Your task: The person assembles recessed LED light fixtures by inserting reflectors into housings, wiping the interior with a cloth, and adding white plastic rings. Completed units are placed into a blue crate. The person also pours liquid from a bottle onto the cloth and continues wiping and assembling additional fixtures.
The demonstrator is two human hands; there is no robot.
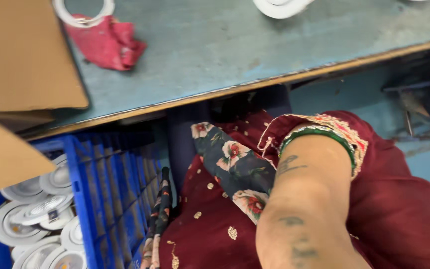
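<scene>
While the head camera tilts down past the bench edge, neither hand shows; only a bare tattooed forearm (304,209) fills the lower middle, so grip on either side: cannot tell; which arm it is: unclear. Forearm comes out of a maroon sleeve with embroidered green-trimmed cuff (324,130), lying over a maroon dotted garment (205,219) and a dark floral scarf (235,164). Nearest parts: white round recessed light fittings (31,219) stacked in a blue plastic slatted crate (110,189), lower left, well apart from the forearm. Grey-blue worktop with metal edge strip (235,55) above; on it a crumpled red cloth (108,42), a brown cardboard box flap (23,55), more white rings (83,12) at the top edge.
</scene>
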